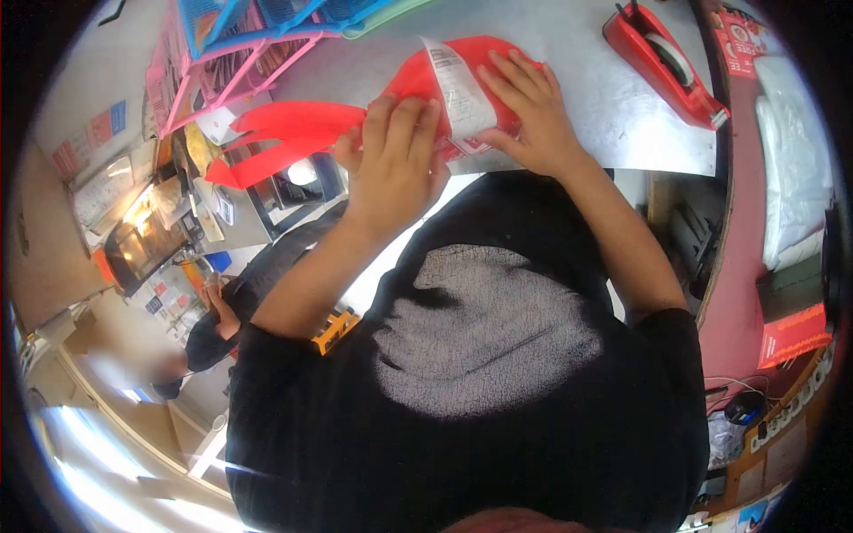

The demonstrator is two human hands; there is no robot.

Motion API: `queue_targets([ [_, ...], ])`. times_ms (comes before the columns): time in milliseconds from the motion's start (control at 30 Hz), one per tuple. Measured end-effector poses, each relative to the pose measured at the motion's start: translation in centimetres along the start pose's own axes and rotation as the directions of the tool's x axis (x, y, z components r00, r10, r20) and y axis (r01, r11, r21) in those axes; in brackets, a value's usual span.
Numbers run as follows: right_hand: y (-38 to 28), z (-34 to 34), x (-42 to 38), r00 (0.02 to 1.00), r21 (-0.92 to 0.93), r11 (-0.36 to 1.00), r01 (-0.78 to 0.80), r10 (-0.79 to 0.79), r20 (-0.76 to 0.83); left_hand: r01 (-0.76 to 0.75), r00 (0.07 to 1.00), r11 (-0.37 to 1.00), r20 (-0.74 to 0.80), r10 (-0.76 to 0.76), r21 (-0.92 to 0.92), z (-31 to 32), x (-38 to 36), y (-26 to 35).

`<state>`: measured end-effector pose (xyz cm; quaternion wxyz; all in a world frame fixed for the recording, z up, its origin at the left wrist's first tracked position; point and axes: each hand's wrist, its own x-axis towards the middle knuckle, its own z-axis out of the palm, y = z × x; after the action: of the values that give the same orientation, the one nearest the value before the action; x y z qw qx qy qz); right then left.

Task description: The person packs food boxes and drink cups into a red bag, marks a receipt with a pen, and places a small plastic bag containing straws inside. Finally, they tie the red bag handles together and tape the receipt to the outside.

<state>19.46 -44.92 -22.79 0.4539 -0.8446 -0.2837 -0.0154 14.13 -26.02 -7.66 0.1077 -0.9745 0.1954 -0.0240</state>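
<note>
A red bag (409,84) of soft cloth-like material lies on the grey metal counter, its strap-like red ends trailing off to the left. Across its top runs a white paper strip (462,89) with small print. My left hand (391,151) rests on the bag left of the strip, fingers bent slightly and laid over the red material. On the other side, my right hand (538,111) lies flat with fingers stretched over the bag and the thumb near the strip's lower end. Parts of the bag under both hands are hidden.
A red tape dispenser (662,67) stands at the counter's right. Pink and blue plastic baskets (240,84) holding packets stand at the back left. Clear plastic bags (791,160) lie at far right. Another person (209,342) is at the lower left.
</note>
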Motion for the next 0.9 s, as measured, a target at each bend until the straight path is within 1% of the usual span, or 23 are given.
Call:
queue_targets([
  [133,-0.1,-0.2,-0.1,1.000,-0.035,0.999,-0.014,0.014,0.009,0.054,0.998,0.987,0.005,-0.055,0.153,0.2,-0.3,1.2],
  [167,-0.3,-0.4,-0.1,1.000,-0.045,0.999,-0.020,0.021,0.017,0.044,0.998,0.991,-0.045,-0.039,0.127,0.1,-0.4,1.2],
  [267,-0.2,-0.9,-0.4,0.999,-0.018,1.000,-0.018,0.018,-0.029,0.015,0.975,0.998,-0.222,-0.002,0.057,-0.8,-0.5,0.3],
  [333,-0.6,-2.0,-0.5,0.994,0.076,0.997,0.031,-0.023,-0.106,-0.011,0.934,1.000,-0.356,0.014,0.011,-2.9,-0.4,-0.8],
  [367,-1.1,-2.5,-0.4,0.989,0.122,0.991,0.062,-0.044,-0.143,-0.001,0.950,1.000,-0.313,0.009,0.027,-3.9,-0.4,-1.8],
  [433,-2.5,-3.3,-0.2,0.982,0.054,0.989,0.136,-0.127,-0.139,0.019,0.974,0.998,-0.227,-0.006,0.055,-6.2,-0.2,-3.7],
  [467,-3.2,-3.7,-0.1,0.977,0.019,0.986,0.168,-0.165,-0.133,0.028,0.987,0.998,-0.160,-0.018,0.063,-7.3,0.3,-4.2],
  [567,-5.1,-3.9,1.2,0.987,-0.090,0.984,0.156,-0.160,-0.035,0.042,0.999,0.996,-0.004,-0.042,0.084,-7.6,0.5,-6.3],
  [600,-5.5,-3.9,1.4,0.987,-0.131,0.978,0.161,-0.162,0.000,0.046,0.999,0.998,0.013,-0.047,0.044,-7.1,0.3,-6.9],
  [667,-6.0,-3.8,1.6,0.985,-0.209,0.963,0.171,-0.160,0.068,0.046,0.997,0.998,0.055,-0.047,0.031,-6.5,-0.2,-7.7],
  [700,-6.2,-3.9,1.7,0.984,-0.219,0.960,0.176,-0.165,0.068,0.043,0.996,0.999,0.080,-0.045,0.022,-6.3,-0.4,-7.9],
  [800,-6.7,-4.0,1.9,0.981,-0.252,0.949,0.191,-0.177,0.078,0.041,0.996,0.999,0.086,-0.040,-0.010,-6.0,-0.5,-7.4],
  [900,-6.7,-3.8,2.0,0.971,-0.270,0.934,0.234,-0.213,0.103,0.002,1.000,0.995,0.025,0.000,-0.098,-4.9,-0.4,-6.9],
])
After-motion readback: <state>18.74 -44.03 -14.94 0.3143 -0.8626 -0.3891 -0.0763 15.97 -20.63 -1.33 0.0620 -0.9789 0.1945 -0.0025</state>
